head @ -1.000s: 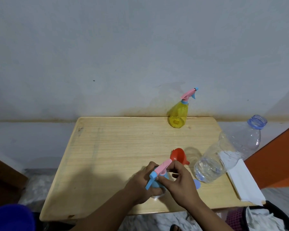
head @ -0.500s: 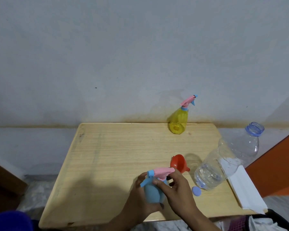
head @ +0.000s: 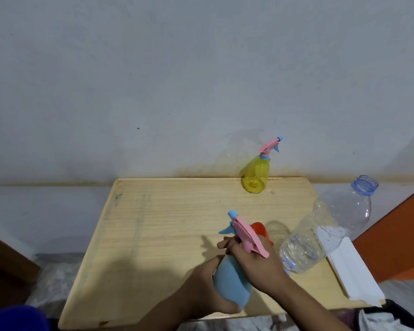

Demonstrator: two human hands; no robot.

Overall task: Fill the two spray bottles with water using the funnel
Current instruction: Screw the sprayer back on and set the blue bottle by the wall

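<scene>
I hold a blue spray bottle [head: 232, 283] above the near part of the wooden table [head: 158, 225]. My left hand [head: 208, 290] wraps its body from below and the left. My right hand [head: 258, 263] grips its neck under the pink spray head [head: 246, 237], whose blue nozzle points up and left. An orange funnel [head: 259, 229] lies on the table just behind the spray head, partly hidden. A yellow spray bottle [head: 256, 174] with its pink head on stands at the table's far edge. A large clear water bottle [head: 325, 230], uncapped and holding a little water, stands at the right.
A white flat object [head: 351, 273] lies along the table's right edge. Part of a small blue cap [head: 286, 272] shows beside the water bottle's base. A grey wall rises right behind the table. An orange surface [head: 402, 235] is at the far right.
The blue spray bottle has been raised and tilted, and its pink head has turned so the nozzle now points up and left. Both hands stay on it.
</scene>
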